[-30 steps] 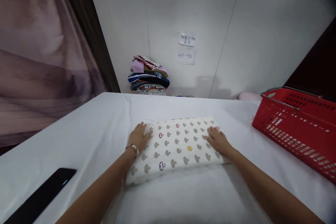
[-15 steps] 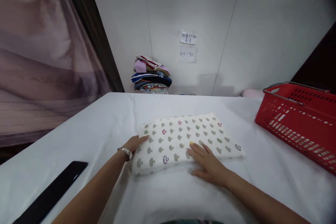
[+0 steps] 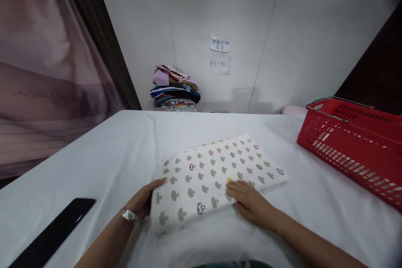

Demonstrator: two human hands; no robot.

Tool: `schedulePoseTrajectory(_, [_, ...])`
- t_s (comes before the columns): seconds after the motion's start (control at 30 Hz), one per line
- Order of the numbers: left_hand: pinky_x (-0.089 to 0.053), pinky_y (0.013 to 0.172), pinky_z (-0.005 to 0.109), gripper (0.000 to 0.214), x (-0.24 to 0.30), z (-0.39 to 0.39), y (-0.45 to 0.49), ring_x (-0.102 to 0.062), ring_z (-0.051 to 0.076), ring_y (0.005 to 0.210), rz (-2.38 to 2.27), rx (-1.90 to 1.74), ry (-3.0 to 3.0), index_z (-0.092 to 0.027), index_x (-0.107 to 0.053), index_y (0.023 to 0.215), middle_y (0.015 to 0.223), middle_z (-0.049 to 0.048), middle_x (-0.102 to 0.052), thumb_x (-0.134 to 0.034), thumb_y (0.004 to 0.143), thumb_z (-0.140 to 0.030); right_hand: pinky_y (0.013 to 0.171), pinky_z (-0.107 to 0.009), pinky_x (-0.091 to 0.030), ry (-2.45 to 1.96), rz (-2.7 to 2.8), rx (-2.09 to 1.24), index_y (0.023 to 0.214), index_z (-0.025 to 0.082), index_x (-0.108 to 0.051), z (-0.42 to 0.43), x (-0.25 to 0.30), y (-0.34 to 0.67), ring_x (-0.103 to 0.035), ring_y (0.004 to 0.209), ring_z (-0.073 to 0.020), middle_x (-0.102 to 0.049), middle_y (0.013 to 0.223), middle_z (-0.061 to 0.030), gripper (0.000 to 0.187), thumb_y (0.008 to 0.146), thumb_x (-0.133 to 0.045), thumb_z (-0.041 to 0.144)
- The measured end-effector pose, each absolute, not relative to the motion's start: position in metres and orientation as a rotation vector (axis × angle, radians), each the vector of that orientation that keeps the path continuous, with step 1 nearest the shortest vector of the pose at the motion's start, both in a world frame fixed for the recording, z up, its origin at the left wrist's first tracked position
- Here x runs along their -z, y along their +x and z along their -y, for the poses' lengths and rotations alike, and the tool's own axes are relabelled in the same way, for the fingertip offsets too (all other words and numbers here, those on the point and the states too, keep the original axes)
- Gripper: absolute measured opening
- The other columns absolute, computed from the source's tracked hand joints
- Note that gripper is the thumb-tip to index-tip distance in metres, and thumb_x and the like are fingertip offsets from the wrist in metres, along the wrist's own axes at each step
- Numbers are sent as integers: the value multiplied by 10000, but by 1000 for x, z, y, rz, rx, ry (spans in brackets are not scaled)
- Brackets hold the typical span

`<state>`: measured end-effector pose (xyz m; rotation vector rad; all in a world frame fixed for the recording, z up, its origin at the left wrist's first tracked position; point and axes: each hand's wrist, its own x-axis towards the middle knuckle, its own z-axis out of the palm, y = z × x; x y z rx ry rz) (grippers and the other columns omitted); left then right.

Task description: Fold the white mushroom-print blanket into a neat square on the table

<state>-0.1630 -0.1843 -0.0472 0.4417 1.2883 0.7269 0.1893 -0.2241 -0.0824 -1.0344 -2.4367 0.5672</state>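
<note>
A folded white cloth (image 3: pixel 201 176) printed with grey, red, green, yellow and purple mushrooms lies askew on the white-covered table (image 3: pixel 125 150). Its left end looks slightly raised toward me. My left hand (image 3: pixel 146 197), a silvery band at its wrist, is closed around that left end, thumb on top and the other fingers hidden beneath or behind it. On the front edge, right of the middle, my right hand (image 3: pixel 251 203) is closed over the cloth with its fingers together on top; the thumb is mostly hidden at the edge.
A red perforated basket (image 3: pixel 351 150) with metal handles stands at the right. The black flat object (image 3: pixel 56 230) lies at the left front. Behind the table is a stack of folded fabrics (image 3: pixel 176 88) by the wall, and a pinkish curtain (image 3: pixel 47 71) hangs at the left.
The cloth's left end has come nearer to me and turned, with my left hand moving along. My right hand has changed from spread fingers to closed ones at the front edge.
</note>
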Motion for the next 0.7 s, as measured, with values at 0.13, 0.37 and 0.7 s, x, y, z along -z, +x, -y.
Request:
schedulePoseTrajectory(0.13, [-559, 661, 337, 251, 40, 189, -161, -678, 250, 725, -1298, -770, 456, -115, -628, 901, 764, 119, -697, -595, 751, -313, 1064, -499, -253, -1159, 2158, -950, 1372, 340, -315, 221, 65, 172, -251, 1334, -228, -304, 1448, -3, 523, 870, -458, 360])
schedulePoseTrajectory(0.37, [-542, 660, 368, 310, -13, 167, -134, -671, 269, 730, -1218, -793, 698, -126, -633, 937, 725, 90, -695, -586, 745, -364, 1078, -487, -228, -1150, 1712, -1411, 1317, 305, -419, 196, 74, 129, -326, 1299, -232, -370, 1413, -27, 572, 808, -506, 552])
schedulePoseTrajectory(0.7, [-511, 654, 289, 321, -54, 88, 56, -634, 188, 688, -950, -711, 1096, -91, -607, 873, 728, 90, -658, -652, 708, -362, 964, -438, -397, -852, 975, -1461, 1350, 207, -329, 173, 33, 173, -491, 1175, -235, -521, 1289, -88, 716, 842, -114, 663])
